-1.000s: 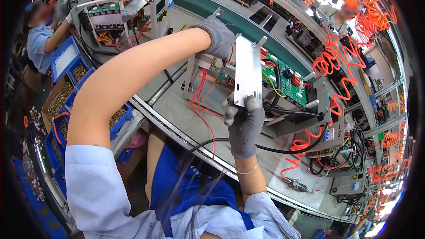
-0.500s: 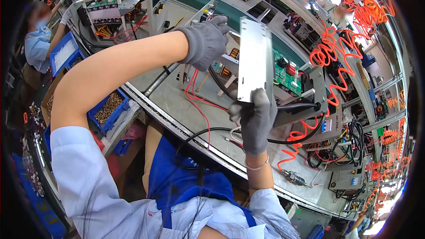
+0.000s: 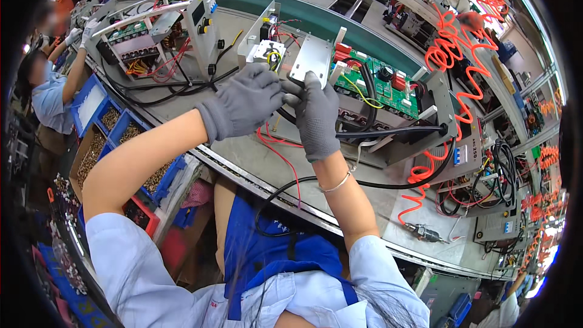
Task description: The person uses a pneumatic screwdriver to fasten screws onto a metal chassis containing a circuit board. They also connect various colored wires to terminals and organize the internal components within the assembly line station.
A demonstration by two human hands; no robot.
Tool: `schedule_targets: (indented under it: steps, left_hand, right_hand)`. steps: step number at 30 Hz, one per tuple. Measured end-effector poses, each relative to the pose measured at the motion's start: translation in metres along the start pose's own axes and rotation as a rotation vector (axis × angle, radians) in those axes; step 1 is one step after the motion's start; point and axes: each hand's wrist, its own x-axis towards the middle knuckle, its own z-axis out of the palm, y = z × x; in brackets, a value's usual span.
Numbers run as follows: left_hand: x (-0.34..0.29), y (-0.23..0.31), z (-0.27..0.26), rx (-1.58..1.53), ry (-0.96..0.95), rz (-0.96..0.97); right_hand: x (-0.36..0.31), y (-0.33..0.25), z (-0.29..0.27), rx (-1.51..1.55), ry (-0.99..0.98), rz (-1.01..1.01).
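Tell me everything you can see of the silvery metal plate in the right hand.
The metal plate is flat, roughly rectangular and silvery, like bare sheet metal, with small holes near its edges. The gloved right hand grips its near end, thumb on the upper face. In the picture it lies just left of the green circuit board. The gloved left hand is close by; whether it touches the plate is unclear.

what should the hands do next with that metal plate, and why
Perhaps bring the left hand onto the metal plate to steady it: only the right hand visibly grips it, by its near end, and the left is close by.
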Motion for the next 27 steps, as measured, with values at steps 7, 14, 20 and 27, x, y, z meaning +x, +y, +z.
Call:
schedule_targets:
  steps: [7, 14, 20, 27]
  left_hand:
    - [-0.004, 0.009, -0.015, -0.063, 0.293, -0.108]
    - [0.052, 0.013, -0.012, -0.111, 0.119, -0.32]
    - [0.068, -0.001, 0.019, -0.21, -0.009, -0.188]
    - [0.024, 0.025, -0.045, 0.0, 0.286, -0.186]
  right_hand:
    - [-0.006, -0.01, -0.012, 0.074, -0.024, 0.081]
    - [-0.027, -0.036, -0.011, -0.056, -0.224, 0.106]
    - [-0.127, -0.086, -0.037, -1.327, -0.207, -0.83]
    - [-0.225, -0.152, -0.248, -1.836, 0.213, -0.575]
